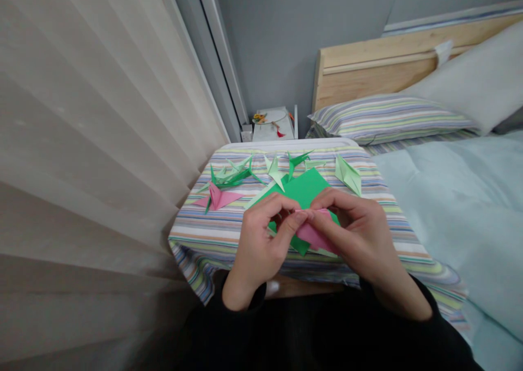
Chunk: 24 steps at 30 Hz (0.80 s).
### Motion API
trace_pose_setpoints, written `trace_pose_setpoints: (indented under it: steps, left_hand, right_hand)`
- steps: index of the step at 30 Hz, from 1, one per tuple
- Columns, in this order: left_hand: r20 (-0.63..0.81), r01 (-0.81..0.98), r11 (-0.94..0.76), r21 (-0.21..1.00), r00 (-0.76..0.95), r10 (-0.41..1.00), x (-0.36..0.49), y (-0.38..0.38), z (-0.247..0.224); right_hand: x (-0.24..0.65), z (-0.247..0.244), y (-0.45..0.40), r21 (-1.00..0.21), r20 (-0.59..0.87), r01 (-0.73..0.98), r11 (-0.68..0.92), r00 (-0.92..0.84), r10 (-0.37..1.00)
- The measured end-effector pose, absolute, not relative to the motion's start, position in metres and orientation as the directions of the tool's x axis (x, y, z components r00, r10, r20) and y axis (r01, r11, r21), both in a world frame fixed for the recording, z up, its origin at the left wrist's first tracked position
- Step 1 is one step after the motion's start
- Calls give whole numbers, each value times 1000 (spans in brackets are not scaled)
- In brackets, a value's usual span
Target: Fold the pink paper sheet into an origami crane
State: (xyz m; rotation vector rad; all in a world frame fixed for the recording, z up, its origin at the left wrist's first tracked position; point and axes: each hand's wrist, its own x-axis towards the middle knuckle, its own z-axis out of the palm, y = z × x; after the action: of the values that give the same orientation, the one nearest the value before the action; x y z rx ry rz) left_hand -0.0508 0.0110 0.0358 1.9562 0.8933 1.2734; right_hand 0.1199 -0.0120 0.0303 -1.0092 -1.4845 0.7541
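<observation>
My left hand (261, 241) and my right hand (351, 235) pinch a folded strip of pink paper (315, 236) between their fingertips. The left hand holds its narrow upper end, while the right fingers lie over the wider part. Under both hands lies a flat green paper sheet (303, 189), partly hidden by them. Further back on the striped cloth (212, 237) are a pink folded paper crane (217, 197), a cluster of dark green folded paper pieces (233, 176), and a pale green folded piece (348, 175).
A pleated beige curtain (85, 169) fills the left side. On the right are a pale blue bedsheet (449, 207), a striped pillow (388, 119) and a wooden headboard (376, 71). A white box (273, 125) with a small decoration stands behind the cloth-covered surface.
</observation>
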Motion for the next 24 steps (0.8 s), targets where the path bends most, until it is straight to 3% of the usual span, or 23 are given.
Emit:
trace_pose_setpoints:
  steps: [5, 15, 21, 24]
  left_hand:
    - [559, 176, -606, 776, 254, 789, -50, 9, 35]
    - [500, 135, -527, 839, 190, 845, -47, 9, 33]
    - [449, 45, -459, 887, 146, 882, -50, 13, 33]
    - [416, 1, -425, 905, 199, 888, -53, 14, 34]
  right_hand:
    - [122, 32, -13, -899, 422, 148, 413, 35, 906]
    - [128, 30, -7, -930, 360, 104, 354, 53, 931]
    - [138, 36, -8, -957, 259, 102, 272, -123, 958]
    - [144, 37, -9, -963, 255, 72, 261, -84, 963]
